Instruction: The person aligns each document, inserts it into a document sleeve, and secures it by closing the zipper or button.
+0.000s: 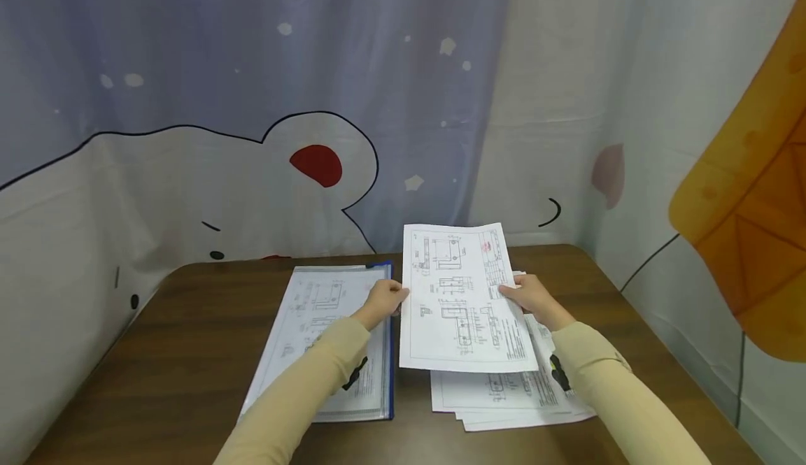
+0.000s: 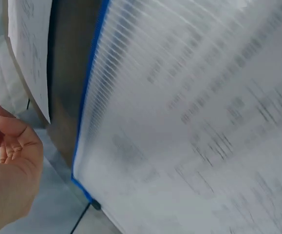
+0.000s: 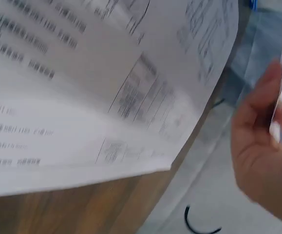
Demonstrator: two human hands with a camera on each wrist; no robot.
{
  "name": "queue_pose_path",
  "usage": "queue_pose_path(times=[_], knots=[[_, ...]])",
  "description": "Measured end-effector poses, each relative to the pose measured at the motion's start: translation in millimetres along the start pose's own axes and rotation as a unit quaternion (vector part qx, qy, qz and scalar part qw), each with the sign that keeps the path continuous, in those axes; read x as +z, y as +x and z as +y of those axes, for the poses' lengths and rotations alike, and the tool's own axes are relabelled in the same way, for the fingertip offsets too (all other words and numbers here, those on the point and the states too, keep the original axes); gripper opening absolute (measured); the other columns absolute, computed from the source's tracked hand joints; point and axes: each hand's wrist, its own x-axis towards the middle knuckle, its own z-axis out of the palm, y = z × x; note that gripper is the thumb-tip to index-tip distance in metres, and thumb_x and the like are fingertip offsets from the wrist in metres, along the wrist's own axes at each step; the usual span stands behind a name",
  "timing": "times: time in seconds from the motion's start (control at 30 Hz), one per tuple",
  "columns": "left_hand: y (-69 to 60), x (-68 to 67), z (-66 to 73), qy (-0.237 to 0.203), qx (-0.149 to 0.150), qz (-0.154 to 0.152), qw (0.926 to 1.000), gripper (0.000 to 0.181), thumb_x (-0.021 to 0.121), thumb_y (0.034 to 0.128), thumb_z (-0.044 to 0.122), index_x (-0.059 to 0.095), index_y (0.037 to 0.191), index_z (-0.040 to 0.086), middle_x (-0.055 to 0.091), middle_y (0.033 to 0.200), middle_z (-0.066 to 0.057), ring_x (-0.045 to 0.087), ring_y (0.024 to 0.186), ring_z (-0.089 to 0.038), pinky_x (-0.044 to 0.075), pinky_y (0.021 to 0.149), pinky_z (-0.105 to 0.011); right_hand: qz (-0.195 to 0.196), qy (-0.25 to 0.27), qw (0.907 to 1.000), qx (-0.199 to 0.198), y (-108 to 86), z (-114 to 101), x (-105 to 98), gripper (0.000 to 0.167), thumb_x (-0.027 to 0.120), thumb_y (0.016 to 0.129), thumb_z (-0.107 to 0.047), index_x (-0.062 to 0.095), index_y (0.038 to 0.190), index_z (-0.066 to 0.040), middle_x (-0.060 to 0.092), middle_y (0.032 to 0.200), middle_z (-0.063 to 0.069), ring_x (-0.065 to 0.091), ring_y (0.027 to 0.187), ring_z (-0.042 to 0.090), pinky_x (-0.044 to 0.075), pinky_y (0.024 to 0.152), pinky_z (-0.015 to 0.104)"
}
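A sheet of paper printed with technical drawings and a red stamp is held up above the table. My left hand pinches its left edge between thumb and fingers; in the left wrist view the left hand shows curled fingers. The right edge is pinched by my right hand, also seen as the right hand in the right wrist view. Below the held sheet lies a loose stack of similar sheets. A clear zip folder with a blue edge, drawings visible through it, lies under my left forearm.
The brown wooden table carries the folder on the left and the stack on the right. A printed curtain hangs behind the table's far edge, with more fabric down the right side.
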Motion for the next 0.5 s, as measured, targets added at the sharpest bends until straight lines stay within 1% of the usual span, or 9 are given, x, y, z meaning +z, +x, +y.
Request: queue_pose_path(times=[0.07, 0.13, 0.2, 0.27, 0.33, 0.4, 0.43, 0.5], knots=[[-2.2, -4.8, -2.2, -0.011, -0.009, 0.0, 0.9999, 0.024, 0.049, 0.0969, 0.013, 0.061, 0.099, -0.008, 0.052, 0.063, 0.0, 0.047, 0.052, -0.006, 0.044, 0.051, -0.016, 0.014, 0.004, 0.9999, 0.001, 0.6, -2, 5, 0.039, 0.048, 0.098, -0.014, 0.048, 0.124, 0.015, 0.068, 0.096, 0.02, 0.066, 0.068, 0.012, 0.055, 0.061, 0.026], [-2.8, -8.3, -6.1, -0.006, -0.018, 0.004, 0.9998, 0.026, 0.05, 0.0966, 0.016, 0.061, 0.098, -0.008, 0.055, 0.06, -0.002, 0.047, 0.048, -0.006, 0.042, 0.047, -0.015, 0.019, 0.018, 0.9997, 0.004, 2.0, -2, 7, 0.038, 0.05, 0.097, -0.013, 0.048, 0.123, 0.015, 0.067, 0.096, 0.021, 0.067, 0.068, 0.013, 0.056, 0.061, 0.027], [-3.8, -11.1, -9.9, 0.027, -0.023, 0.006, 0.9994, 0.024, 0.053, 0.0952, 0.016, 0.061, 0.095, -0.007, 0.058, 0.061, -0.004, 0.048, 0.046, -0.006, 0.042, 0.045, -0.014, 0.022, 0.025, 0.9994, 0.005, 3.5, -2, 7, 0.039, 0.052, 0.096, -0.014, 0.049, 0.122, 0.015, 0.067, 0.096, 0.021, 0.068, 0.069, 0.015, 0.057, 0.063, 0.028], [-5.2, -12.6, -14.0, 0.078, -0.019, 0.012, 0.9967, 0.019, 0.059, 0.0912, 0.013, 0.062, 0.089, -0.006, 0.061, 0.062, -0.008, 0.047, 0.044, -0.006, 0.042, 0.043, -0.015, 0.019, 0.037, 0.9991, -0.001, 3.7, 0, 7, 0.041, 0.054, 0.095, -0.017, 0.05, 0.119, 0.015, 0.068, 0.092, 0.019, 0.067, 0.068, 0.015, 0.056, 0.061, 0.028], [-7.4, -12.8, -17.3, 0.133, -0.011, 0.019, 0.9909, 0.015, 0.066, 0.0858, 0.01, 0.063, 0.083, -0.005, 0.063, 0.063, -0.009, 0.046, 0.043, -0.007, 0.043, 0.042, -0.015, 0.021, 0.039, 0.999, 0.002, 3.7, 0, 7, 0.042, 0.056, 0.094, -0.019, 0.05, 0.117, 0.016, 0.068, 0.089, 0.017, 0.067, 0.067, 0.015, 0.056, 0.061, 0.028], [-10.1, -11.6, -19.7, 0.181, -0.007, 0.024, 0.9832, 0.016, 0.071, 0.0811, 0.01, 0.064, 0.078, -0.004, 0.065, 0.063, -0.01, 0.047, 0.041, -0.007, 0.043, 0.041, -0.016, 0.028, 0.035, 0.9989, 0.013, 3.5, 0, 9, 0.041, 0.055, 0.094, -0.018, 0.051, 0.117, 0.016, 0.068, 0.088, 0.017, 0.067, 0.066, 0.015, 0.056, 0.061, 0.028], [-11.4, -10.2, -19.4, 0.203, -0.007, 0.024, 0.9789, 0.019, 0.073, 0.0799, 0.012, 0.064, 0.078, -0.004, 0.065, 0.063, -0.01, 0.048, 0.041, -0.008, 0.043, 0.042, -0.017, 0.034, 0.033, 0.9987, 0.02, 2.2, 0, 9, 0.039, 0.054, 0.094, -0.017, 0.051, 0.116, 0.016, 0.067, 0.088, 0.017, 0.066, 0.065, 0.015, 0.056, 0.06, 0.028], [-14.7, -8.1, -17.6, 0.245, -0.012, 0.015, 0.9693, 0.029, 0.075, 0.0788, 0.021, 0.063, 0.082, -0.005, 0.064, 0.066, -0.01, 0.05, 0.047, -0.012, 0.043, 0.046, -0.019, 0.043, 0.021, 0.9981, 0.038, 0.7, 0, 9, 0.037, 0.051, 0.096, -0.014, 0.05, 0.118, 0.016, 0.067, 0.089, 0.018, 0.066, 0.065, 0.014, 0.056, 0.06, 0.028]])
